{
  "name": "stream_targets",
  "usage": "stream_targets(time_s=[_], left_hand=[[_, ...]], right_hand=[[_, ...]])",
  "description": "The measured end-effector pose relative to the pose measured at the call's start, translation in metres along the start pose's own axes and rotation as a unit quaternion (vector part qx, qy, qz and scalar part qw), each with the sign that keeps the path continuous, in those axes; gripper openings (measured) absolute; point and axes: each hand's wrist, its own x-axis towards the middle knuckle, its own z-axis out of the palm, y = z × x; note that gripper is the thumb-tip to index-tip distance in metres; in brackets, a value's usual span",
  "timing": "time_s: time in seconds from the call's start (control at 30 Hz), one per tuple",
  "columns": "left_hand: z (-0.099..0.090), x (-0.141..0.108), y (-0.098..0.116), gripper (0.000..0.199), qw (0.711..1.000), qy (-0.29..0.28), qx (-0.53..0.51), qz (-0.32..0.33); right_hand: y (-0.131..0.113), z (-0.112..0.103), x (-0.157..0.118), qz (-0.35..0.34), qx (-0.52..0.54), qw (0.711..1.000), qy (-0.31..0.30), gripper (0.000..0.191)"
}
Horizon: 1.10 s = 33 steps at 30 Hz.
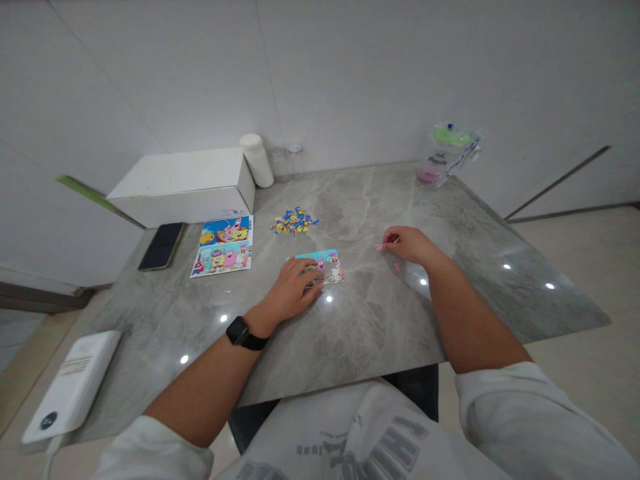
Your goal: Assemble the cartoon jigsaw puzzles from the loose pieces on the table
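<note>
My left hand lies with its fingers apart over a partly assembled jigsaw puzzle, covering much of its left side. To the right, my right hand pinches a small pink puzzle piece between thumb and fingertips, just above or at the table top. A second pink puzzle piece lies on the table below that hand. Behind the puzzle is a heap of loose puzzle pieces, mostly blue and yellow. A printed cartoon picture sheet lies flat to the left.
On the grey marbled table a white box, a white bottle and clear glasses stand along the back. A phone and a white device with a cable lie left. A plastic bag stands back right.
</note>
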Motion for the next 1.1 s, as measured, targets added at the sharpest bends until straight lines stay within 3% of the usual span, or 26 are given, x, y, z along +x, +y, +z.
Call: stream_targets(time_s=[0.17,0.27,0.47,0.67,0.8,0.93,1.1], left_hand=[[-0.001,0.002,0.001,0.029,1.0,-0.006,0.0,0.006],[-0.001,0.003,0.001,0.028,1.0,-0.006,-0.004,0.012],[-0.003,0.004,0.007,0.03,1.0,-0.016,-0.013,0.016],[0.0,0.003,0.016,0.036,0.999,-0.028,0.002,0.028],[-0.003,0.004,0.025,0.037,0.999,-0.026,0.038,0.015],[-0.008,0.012,0.035,0.039,0.997,-0.039,0.069,0.001],[0.001,0.014,0.042,0.037,0.998,-0.018,0.064,-0.017]], right_hand=[[-0.013,-0.002,-0.003,-0.003,0.21,0.977,-0.027,0.024],[-0.022,-0.003,-0.006,0.004,0.267,0.962,-0.058,0.032],[-0.034,0.01,-0.01,0.027,0.225,0.972,-0.067,0.028],[-0.055,0.036,-0.002,-0.068,0.238,0.966,-0.07,0.023],[-0.078,0.044,0.008,-0.126,0.182,0.97,-0.099,0.015],[-0.093,0.053,0.017,-0.143,0.153,0.97,-0.125,0.012],[-0.092,0.072,0.021,-0.138,0.16,0.97,-0.122,0.01]])
